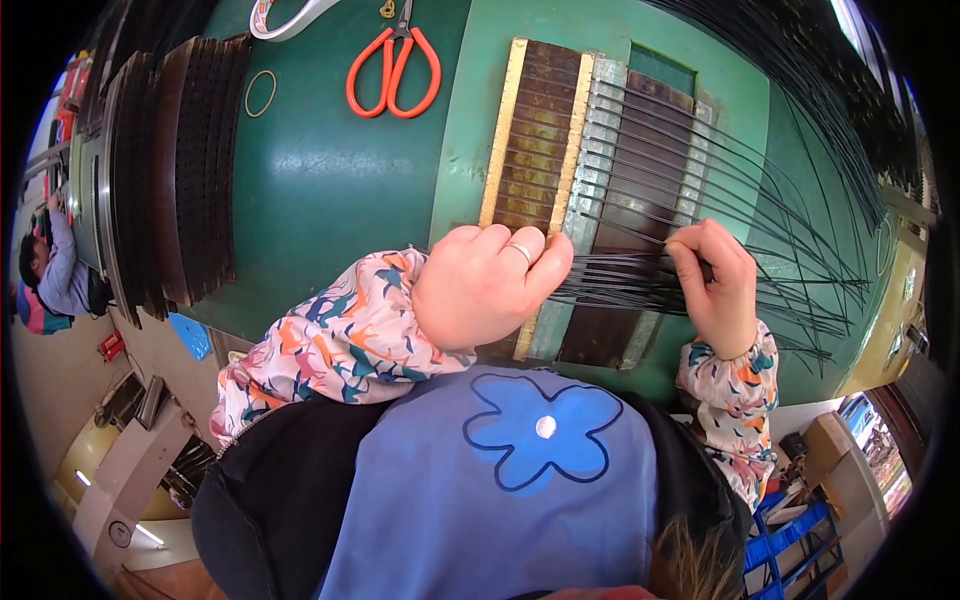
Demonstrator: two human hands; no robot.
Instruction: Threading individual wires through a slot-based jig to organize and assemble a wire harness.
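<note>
A slotted metal fixture [537, 130] with brass-coloured edge strips lies on the green work surface. Several thin black wires [640, 152] lie spaced out across the fixture's right part, their left ends at its notched light-metal strip [590, 165]. My left hand [490, 285], with a ring on one finger, is closed at the fixture's near end, holding the ends of a bunch of black wires [620, 285]. Its fingertips are partly hidden. To the right, my right hand [715, 285] pinches a black wire further along its length.
Red-handled scissors [394, 65] lie at the back, with a rubber band [260, 93] and a white tape ring [290, 18] to their left. Dark slotted plates [195, 170] stand stacked at the left. A large bundle of black wires [820, 90] fills the back right. Another person [60, 260] sits far left.
</note>
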